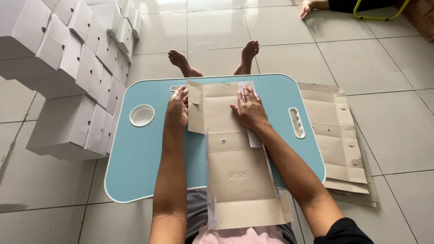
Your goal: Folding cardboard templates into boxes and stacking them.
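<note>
The left hand (177,107) fingers are gripping and folding up a side flap of the flat cardboard box (235,158). The right hand (249,110) is pressing flat, fingers spread, on the blue table (135,158). Next, that flap needs creasing upright.

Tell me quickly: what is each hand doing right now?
Left hand: fingers curled on the left flap of the flat cardboard box.
Right hand: open, pressed flat on the cardboard.
</note>
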